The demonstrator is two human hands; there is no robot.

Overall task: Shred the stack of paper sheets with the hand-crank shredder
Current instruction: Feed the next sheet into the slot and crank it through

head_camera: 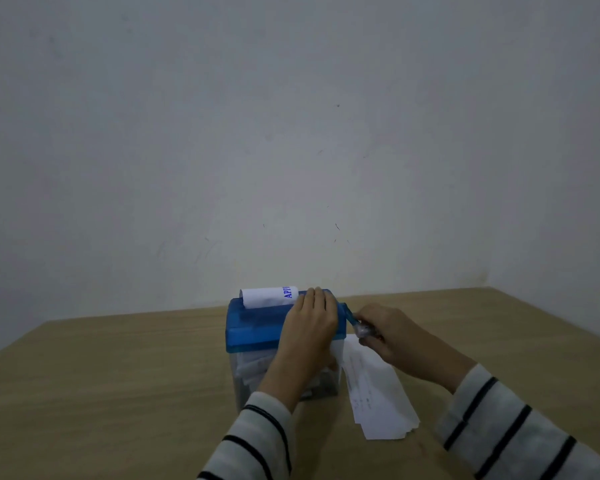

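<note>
Your shredder [257,327] stands on the wooden table [118,375], at about 6 o'clock in the view and close to the pale wall [291,133] behind it. Its blue lid sits on a clear bin [253,372] in which white shreds show through the wall.

A sheet [269,296] stands in the slot on the lid's far side, at 12 o'clock from the lid's middle. It curls over at the top and bears blue capital letters near its right edge; only part of the word can be read.

Your left hand [309,327] lies flat on the right part of the lid, fingers straight and together, tips reaching the lid's far edge beside the sheet. It presses down and wraps around nothing.

Your right hand [392,336] is at 3 o'clock from the shredder. Its fingers are curled round the knob of the blue crank [352,318], which juts from the lid's right end and slants down toward you. The knob itself is blurred.

The stack of paper sheets [378,393] lies on the table at 4 o'clock from the shredder, just beside the bin and under your right wrist. Faint print shows on the top sheet, too small to read.

Both of your sleeves [499,420] are white with dark stripes.
</note>
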